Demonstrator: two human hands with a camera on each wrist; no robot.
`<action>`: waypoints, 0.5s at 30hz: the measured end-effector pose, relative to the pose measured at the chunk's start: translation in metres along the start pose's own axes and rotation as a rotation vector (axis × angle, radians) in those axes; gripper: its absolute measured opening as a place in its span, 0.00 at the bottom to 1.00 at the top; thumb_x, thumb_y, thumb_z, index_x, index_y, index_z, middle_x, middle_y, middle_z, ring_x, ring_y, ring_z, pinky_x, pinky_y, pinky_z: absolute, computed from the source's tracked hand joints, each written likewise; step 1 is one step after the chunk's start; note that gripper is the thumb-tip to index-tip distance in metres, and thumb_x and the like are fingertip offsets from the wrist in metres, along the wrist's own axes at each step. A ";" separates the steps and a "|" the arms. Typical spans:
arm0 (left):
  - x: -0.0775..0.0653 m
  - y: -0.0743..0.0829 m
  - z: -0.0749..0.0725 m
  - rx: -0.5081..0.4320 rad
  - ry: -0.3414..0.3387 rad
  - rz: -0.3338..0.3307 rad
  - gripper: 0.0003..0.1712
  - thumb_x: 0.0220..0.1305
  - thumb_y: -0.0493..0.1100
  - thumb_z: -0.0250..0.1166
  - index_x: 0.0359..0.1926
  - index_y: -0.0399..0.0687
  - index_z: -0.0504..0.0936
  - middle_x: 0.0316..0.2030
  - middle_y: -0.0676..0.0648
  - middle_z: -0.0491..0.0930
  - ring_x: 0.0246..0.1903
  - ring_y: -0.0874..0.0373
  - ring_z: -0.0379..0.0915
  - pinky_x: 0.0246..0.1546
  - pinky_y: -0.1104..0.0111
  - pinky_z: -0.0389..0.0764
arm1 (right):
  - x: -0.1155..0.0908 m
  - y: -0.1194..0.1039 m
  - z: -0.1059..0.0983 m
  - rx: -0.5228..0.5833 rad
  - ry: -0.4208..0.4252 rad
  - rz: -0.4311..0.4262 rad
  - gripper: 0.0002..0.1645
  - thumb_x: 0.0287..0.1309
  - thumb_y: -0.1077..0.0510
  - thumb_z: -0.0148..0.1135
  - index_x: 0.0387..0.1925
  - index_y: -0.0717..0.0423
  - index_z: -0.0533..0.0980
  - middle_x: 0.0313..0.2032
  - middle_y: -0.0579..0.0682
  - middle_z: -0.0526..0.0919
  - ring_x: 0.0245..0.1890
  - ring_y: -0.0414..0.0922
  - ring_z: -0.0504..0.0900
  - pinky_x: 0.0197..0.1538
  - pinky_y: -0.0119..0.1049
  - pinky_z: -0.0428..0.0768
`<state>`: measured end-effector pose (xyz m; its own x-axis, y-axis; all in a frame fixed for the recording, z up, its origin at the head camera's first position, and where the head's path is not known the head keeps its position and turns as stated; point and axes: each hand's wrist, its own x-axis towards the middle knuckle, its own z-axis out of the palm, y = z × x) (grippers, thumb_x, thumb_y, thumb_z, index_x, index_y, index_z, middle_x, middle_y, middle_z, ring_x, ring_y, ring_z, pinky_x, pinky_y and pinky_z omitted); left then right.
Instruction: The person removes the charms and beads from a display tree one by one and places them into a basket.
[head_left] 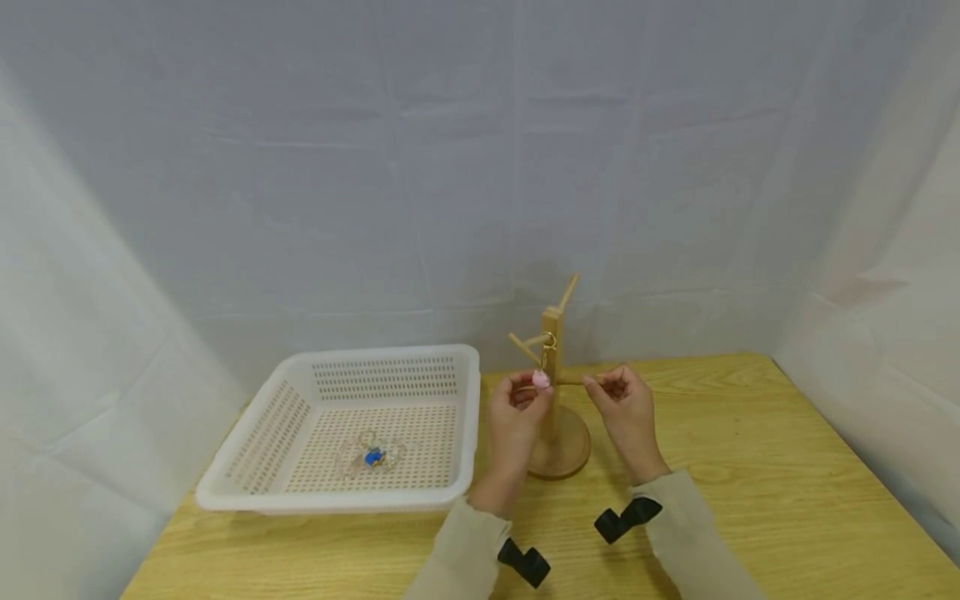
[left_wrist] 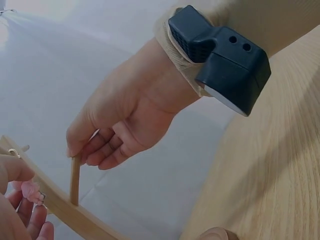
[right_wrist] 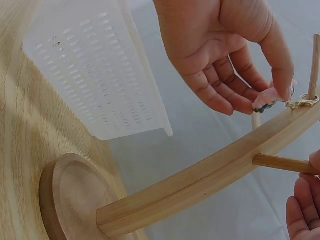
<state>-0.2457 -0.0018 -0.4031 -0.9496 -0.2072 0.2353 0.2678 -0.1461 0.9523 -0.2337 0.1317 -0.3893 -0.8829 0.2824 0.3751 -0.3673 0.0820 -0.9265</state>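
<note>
A wooden peg stand [head_left: 550, 400] with a round base stands upright on the table. From one of its upper pegs hangs a keychain by its metal ring [head_left: 551, 338], with a small pink charm [head_left: 541, 379] below. My left hand [head_left: 517, 417] pinches that charm between thumb and fingers, as the right wrist view also shows. On the stand's other side, my right hand [head_left: 628, 412] pinches the free end of a lower peg [right_wrist: 280, 163] between thumb and forefinger. Its other fingers are loosely bent.
Left of the stand sits a white plastic basket [head_left: 337, 502]. Inside it lies a small heap of clear and metallic trinkets with a blue piece [head_left: 374, 457]. Pale cloth [head_left: 480, 167] hangs behind and at both sides of the wooden table [head_left: 750, 467].
</note>
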 end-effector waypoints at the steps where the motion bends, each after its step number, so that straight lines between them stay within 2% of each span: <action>1: -0.001 0.002 -0.001 0.001 -0.003 0.004 0.16 0.51 0.31 0.69 0.43 0.32 0.77 0.35 0.42 0.79 0.31 0.59 0.72 0.33 0.75 0.76 | 0.000 0.000 0.000 0.001 -0.003 0.000 0.09 0.54 0.71 0.63 0.28 0.71 0.69 0.27 0.42 0.77 0.27 0.33 0.76 0.32 0.22 0.75; 8: -0.004 0.012 -0.004 0.003 -0.038 0.030 0.16 0.53 0.33 0.68 0.44 0.34 0.76 0.37 0.44 0.78 0.35 0.59 0.73 0.37 0.74 0.76 | 0.000 0.003 -0.002 0.015 -0.015 0.007 0.10 0.55 0.69 0.63 0.29 0.70 0.69 0.26 0.40 0.77 0.27 0.33 0.77 0.34 0.23 0.76; 15: -0.004 0.020 -0.006 -0.021 -0.061 0.035 0.18 0.53 0.33 0.68 0.45 0.35 0.76 0.37 0.45 0.77 0.36 0.59 0.72 0.39 0.73 0.75 | 0.005 0.015 -0.003 0.015 -0.017 0.016 0.10 0.55 0.68 0.64 0.29 0.69 0.69 0.27 0.41 0.77 0.28 0.33 0.77 0.34 0.23 0.76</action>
<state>-0.2360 -0.0100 -0.3864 -0.9476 -0.1530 0.2803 0.3037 -0.1606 0.9391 -0.2424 0.1371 -0.4011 -0.8935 0.2670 0.3611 -0.3577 0.0633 -0.9317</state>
